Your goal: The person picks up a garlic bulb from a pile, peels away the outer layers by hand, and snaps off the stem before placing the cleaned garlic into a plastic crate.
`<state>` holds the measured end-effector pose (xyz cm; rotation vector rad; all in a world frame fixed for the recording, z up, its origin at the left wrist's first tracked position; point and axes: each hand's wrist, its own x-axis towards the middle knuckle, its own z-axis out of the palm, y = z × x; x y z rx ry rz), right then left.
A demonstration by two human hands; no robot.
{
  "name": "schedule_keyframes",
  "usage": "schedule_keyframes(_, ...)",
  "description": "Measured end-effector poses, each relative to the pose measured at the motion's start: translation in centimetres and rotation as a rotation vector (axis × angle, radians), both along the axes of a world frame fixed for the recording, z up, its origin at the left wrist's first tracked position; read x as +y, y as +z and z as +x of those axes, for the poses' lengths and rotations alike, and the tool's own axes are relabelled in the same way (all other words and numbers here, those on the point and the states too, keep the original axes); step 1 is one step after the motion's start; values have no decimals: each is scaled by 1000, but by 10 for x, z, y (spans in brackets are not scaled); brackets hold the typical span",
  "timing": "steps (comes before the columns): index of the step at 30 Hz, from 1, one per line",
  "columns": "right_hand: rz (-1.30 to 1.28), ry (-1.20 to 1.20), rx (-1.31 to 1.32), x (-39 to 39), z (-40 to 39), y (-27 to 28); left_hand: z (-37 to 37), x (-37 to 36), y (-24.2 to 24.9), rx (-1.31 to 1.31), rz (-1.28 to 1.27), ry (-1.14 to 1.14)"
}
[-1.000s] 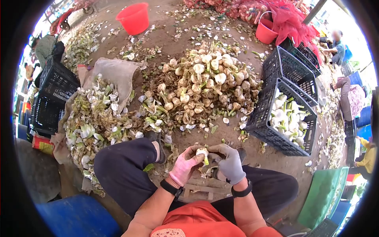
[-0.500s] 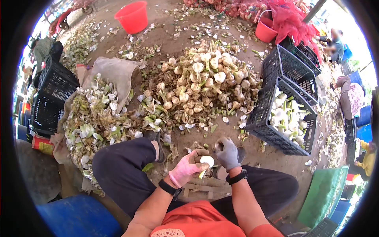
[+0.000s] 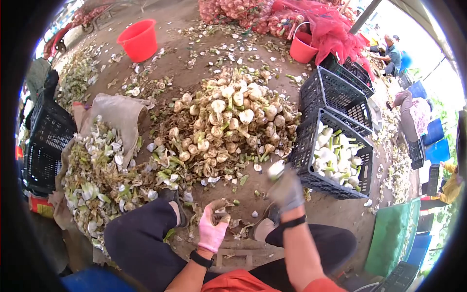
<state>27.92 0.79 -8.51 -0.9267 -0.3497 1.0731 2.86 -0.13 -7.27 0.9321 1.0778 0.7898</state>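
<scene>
My left hand (image 3: 214,226), in a pink glove with dirty fingertips, is held above the ground between my knees. Its fingers are curled but apart from the thumb, with nothing seen between them. My right hand (image 3: 287,191), in a grey glove and smeared by motion, has a white peeled garlic bulb (image 3: 276,170) at its fingertips. This hand is just left of a black plastic crate (image 3: 304,168) that holds several peeled garlic bulbs (image 3: 338,155) with green stems. Ahead of both hands lies a heap of unpeeled garlic (image 3: 228,119).
Peelings (image 3: 99,175) and a beige sack (image 3: 116,114) lie to the left. Black crates stand at the left (image 3: 51,126) and far right (image 3: 340,97). Farther off are a red tub (image 3: 138,41), a red bucket (image 3: 302,48) and red net sacks (image 3: 243,12). Another person (image 3: 391,56) sits beyond the crates.
The garlic bulb has passed from my left hand to my right, which has moved forward toward the crate. My left hand has drawn left, without the bulb. The view has turned slightly right.
</scene>
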Motion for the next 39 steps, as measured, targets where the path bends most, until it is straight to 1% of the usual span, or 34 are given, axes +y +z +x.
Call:
schedule_keyframes(1,-273,-29,-796,18,29,53,1,-1,-3,-4,-5,-2)
schedule_keyframes(2,-546,-52,-1591,36,58,88,2,-2,-5,-4,-40,-6)
schedule_keyframes(3,-223,-271,-713,59,83,105,3,-3,-7,-4,-75,-9)
schedule_keyframes(4,98,-432,179,75,98,112,4,-1,-8,-6,-81,-9)
schedule_keyframes(5,92,-433,176,84,102,106,5,1,-8,-17,-111,-12)
schedule_keyframes(7,-205,-305,-298,105,117,70,8,6,-8,-24,-165,-15)
schedule_keyframes(8,-212,-4,-831,105,145,7,11,10,-3,-22,-172,-14)
schedule_keyframes(9,-349,98,-1250,109,124,-13,13,14,6,30,-201,-50)
schedule_keyframes(10,-578,321,-1460,113,103,-27,15,18,10,86,-232,-86)
schedule_keyframes(11,-568,438,-1711,112,109,-85,14,19,7,104,-205,-119)
schedule_keyframes(12,-874,592,-1796,119,94,-92,14,20,5,120,-218,-119)
schedule_keyframes(14,-909,437,-1937,122,88,-122,14,23,1,73,-302,-112)
schedule_keyframes(15,-901,450,-1929,125,82,-130,14,25,-4,59,-304,-104)
schedule_keyframes(17,-1057,383,-1686,122,66,-141,12,27,-6,82,-311,-92)
schedule_keyframes(18,-1059,398,-1691,113,58,-147,14,28,-2,90,-314,-87)
schedule_keyframes(20,-945,370,-1317,88,28,-163,13,28,-9,92,-307,-74)
schedule_keyframes(22,-724,361,-412,66,-16,-148,7,21,-24,63,-252,-34)
schedule_keyframes(24,-359,534,-630,37,-50,-114,5,33,-10,343,54,-115)
schedule_keyframes(25,-430,520,-108,29,-71,-86,0,26,-29,428,187,-76)
schedule_keyframes(26,-486,484,412,23,-90,-66,-2,29,-25,500,307,-91)
schedule_keyframes(27,-393,506,465,12,-103,-62,-5,32,-20,504,362,-104)
schedule_keyframes(28,-319,475,396,1,-117,-59,-8,31,-18,504,421,-120)
schedule_keyframes(29,-338,464,330,-13,-121,-61,-16,27,-27,435,385,-100)
schedule_keyframes(30,-357,448,261,-21,-124,-55,-14,29,-11,328,306,-55)
schedule_keyframes(31,-346,440,252,-29,-124,-48,-16,25,-10,294,339,-44)
schedule_keyframes(32,-310,376,208,-30,-124,-27,-16,23,-8,255,373,-31)
schedule_keyframes(33,-273,312,166,-30,-124,-8,-16,20,-5,244,386,-33)
schedule_keyframes(35,-237,275,110,-29,-128,24,-17,12,4,256,499,-72)
schedule_keyframes(36,-212,243,62,-29,-131,36,-16,7,8,249,508,-76)
schedule_keyframes(38,-156,218,36,-31,-138,41,-13,-1,17,275,661,-64)
schedule_keyframes(39,-178,196,-13,-33,-140,40,-13,-2,29,293,679,-58)
